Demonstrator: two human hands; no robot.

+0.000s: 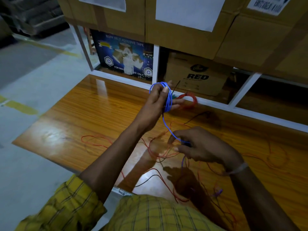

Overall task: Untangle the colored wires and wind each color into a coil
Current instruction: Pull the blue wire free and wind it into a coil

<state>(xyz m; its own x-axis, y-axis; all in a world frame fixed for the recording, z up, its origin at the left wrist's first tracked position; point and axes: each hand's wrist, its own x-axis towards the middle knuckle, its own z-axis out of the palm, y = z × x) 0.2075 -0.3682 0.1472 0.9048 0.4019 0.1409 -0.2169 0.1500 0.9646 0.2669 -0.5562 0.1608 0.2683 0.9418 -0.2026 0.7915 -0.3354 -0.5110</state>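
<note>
The blue wire ran in the middle of the frame from a half-wound blue coil, looped round the raised left hand, down to the right hand lower and to the right. The left hand's fingers and thumb curled round the coil, holding it above the wooden surface. The right hand pinched the blue wire between thumb and fingers, just over the tangle. Loose red wires sprawled across the surface from left of centre to the lower right, mixed with thin black wires near the bottom centre. A finished red coil lay at the far edge of the surface, just right of the left hand, beside a bit of green that I could not make out clearly. Behind it, under the shelf, stood a blue adhesive tape box and a brown carton marked RED. Larger cardboard boxes filled the top of the frame
</note>
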